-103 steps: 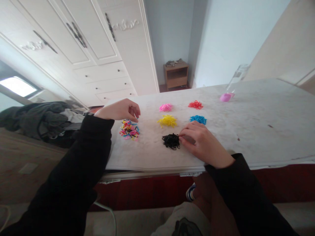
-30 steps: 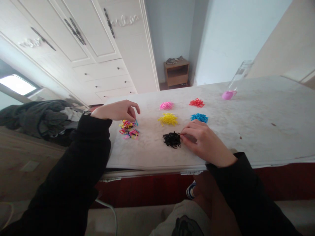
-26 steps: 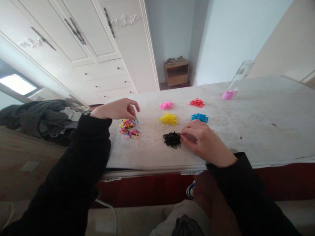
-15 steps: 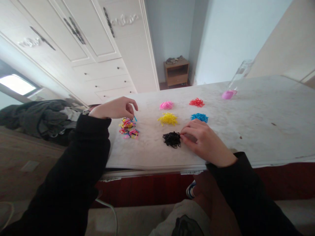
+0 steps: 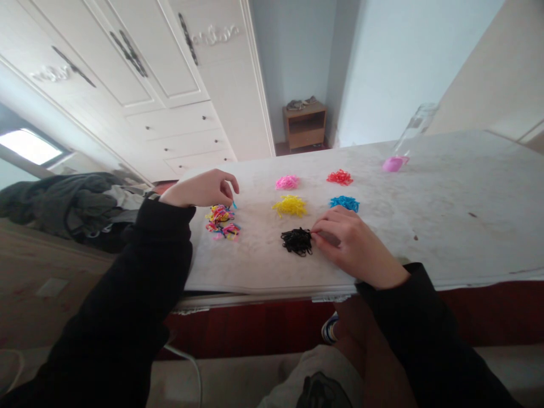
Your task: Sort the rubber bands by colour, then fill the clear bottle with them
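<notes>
My left hand pinches a small blue rubber band between thumb and finger, just above a mixed heap of coloured rubber bands. My right hand rests low on the table, thumb and forefinger pressed together at the right edge of a pile of black rubber bands; what they grip, if anything, is hidden. Beyond it sits a pile of blue rubber bands, partly covered by that hand. Yellow rubber bands, pink rubber bands and red rubber bands lie in separate piles.
A clear bottle with a pink base stands at the back right of the white table. Dark clothes are heaped left of the table. White wardrobe doors and a small wooden cabinet are behind.
My left hand has shifted very slightly right and down with the blue rubber band. My right hand stays at the black pile.
</notes>
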### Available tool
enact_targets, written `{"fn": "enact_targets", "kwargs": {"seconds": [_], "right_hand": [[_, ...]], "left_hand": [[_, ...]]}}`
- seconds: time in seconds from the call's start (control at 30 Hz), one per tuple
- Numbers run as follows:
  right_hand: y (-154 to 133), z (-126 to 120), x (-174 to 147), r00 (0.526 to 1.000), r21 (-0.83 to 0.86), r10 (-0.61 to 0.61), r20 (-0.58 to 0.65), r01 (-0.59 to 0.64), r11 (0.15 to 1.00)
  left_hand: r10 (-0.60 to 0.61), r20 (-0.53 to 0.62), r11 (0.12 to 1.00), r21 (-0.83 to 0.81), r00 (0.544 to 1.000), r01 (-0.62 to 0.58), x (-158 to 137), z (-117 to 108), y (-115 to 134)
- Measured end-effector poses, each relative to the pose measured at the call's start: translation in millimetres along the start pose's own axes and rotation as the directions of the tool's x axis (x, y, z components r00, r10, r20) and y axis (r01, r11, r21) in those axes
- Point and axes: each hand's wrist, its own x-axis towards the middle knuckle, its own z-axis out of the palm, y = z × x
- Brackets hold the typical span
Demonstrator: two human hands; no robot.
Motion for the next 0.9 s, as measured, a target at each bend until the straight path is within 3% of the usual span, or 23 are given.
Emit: {"fn": "enact_targets", "kwargs": {"seconds": [0.13, 0.43, 0.9], "right_hand": [[0.0, 0.0, -0.2, 1.0, -0.007, -0.006, 0.004, 0.006, 1.0], [0.2, 0.1, -0.4, 1.0, 0.004, -0.008, -0.005, 0.008, 1.0], [0.6, -0.5, -0.6, 1.0, 0.003, -0.015, 0.001, 0.015, 1.0]], "left_hand": [[0.014, -0.003, 1.0, 0.021, 1.0, -0.014, 4.2, 4.0, -4.0], [-0.049, -0.13, 0.997, -0.065, 0.99, 0.041, 5.0, 4.8, -1.2], [-0.018, -0.075, 1.0, 0.013, 0.997, 0.019, 9.8, 9.2, -3.7]]}}
